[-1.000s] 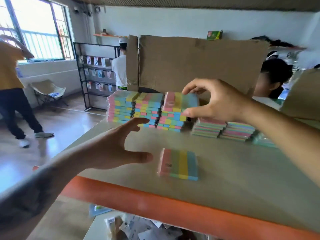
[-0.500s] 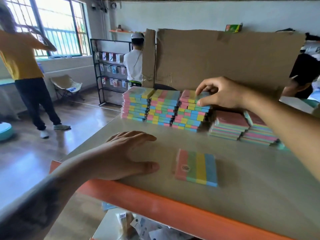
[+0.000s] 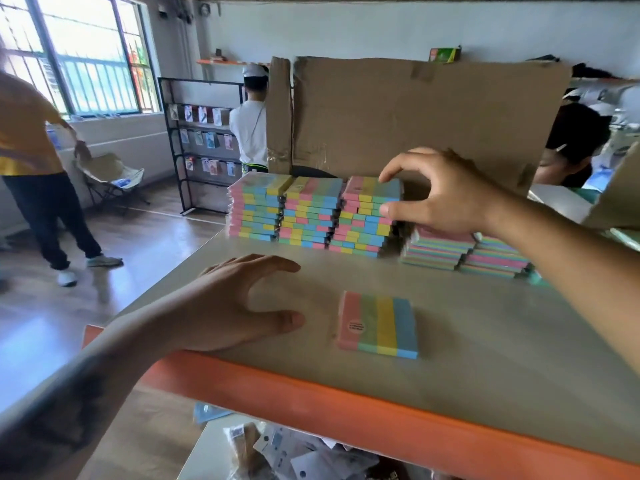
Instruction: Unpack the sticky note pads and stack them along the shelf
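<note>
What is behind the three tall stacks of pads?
A cardboard sheet stands upright behind the stacks. It hides most of what lies beyond it.

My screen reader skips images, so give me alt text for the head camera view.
A person's right hand touches the top of the third tall stack of sticky note pads on a shelf, while the left hand rests open beside a single pad. Cardboard stands behind.

Low pad stacks [image 3: 440,252] partly hidden under right hand [image 3: 446,195], teal pad [image 3: 535,277] behind right forearm, packets below shelf [image 3: 346,400] cut by bottom edge, label on single pad [image 3: 377,325] illegible
</note>
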`<state>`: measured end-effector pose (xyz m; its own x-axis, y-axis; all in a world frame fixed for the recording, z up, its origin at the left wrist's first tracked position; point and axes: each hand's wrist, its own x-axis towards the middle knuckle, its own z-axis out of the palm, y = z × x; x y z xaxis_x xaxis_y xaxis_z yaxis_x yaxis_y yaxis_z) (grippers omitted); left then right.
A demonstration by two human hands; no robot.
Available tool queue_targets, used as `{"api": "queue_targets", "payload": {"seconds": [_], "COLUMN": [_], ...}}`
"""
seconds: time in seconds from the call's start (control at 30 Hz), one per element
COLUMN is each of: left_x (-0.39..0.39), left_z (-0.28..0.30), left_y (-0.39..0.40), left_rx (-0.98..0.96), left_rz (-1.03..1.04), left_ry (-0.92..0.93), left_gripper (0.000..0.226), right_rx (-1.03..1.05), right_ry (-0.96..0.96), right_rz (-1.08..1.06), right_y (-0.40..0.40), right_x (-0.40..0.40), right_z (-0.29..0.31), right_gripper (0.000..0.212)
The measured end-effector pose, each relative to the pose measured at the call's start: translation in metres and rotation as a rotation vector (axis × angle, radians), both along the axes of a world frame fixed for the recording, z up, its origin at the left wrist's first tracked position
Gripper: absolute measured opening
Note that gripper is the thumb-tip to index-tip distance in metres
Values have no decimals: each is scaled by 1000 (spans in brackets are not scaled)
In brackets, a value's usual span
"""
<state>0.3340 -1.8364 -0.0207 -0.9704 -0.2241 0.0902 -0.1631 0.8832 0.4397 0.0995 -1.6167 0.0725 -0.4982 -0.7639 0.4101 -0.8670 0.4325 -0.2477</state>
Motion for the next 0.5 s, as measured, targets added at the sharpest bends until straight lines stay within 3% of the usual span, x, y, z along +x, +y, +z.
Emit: {"api": "queue_targets", "payload": {"seconds": [0.13,0.37,0.5], "left_x": [-6,-8,-6], "left_z": [-1,-1,2], "left_y": [5,17,24], "left_rx": [44,17,16], "left_rz": [-10,-62,-67], "left_ry": [51,48,55], "left_gripper": [95,91,86], "right_rx": [97,263,259], "right_ry": [78,-140,-214], "right_rz": [57,131,145], "right_y": [25,49,47], "right_x": [45,76,83], "right_z": [-20,-53,-61], "right_gripper": [54,63,56]}}
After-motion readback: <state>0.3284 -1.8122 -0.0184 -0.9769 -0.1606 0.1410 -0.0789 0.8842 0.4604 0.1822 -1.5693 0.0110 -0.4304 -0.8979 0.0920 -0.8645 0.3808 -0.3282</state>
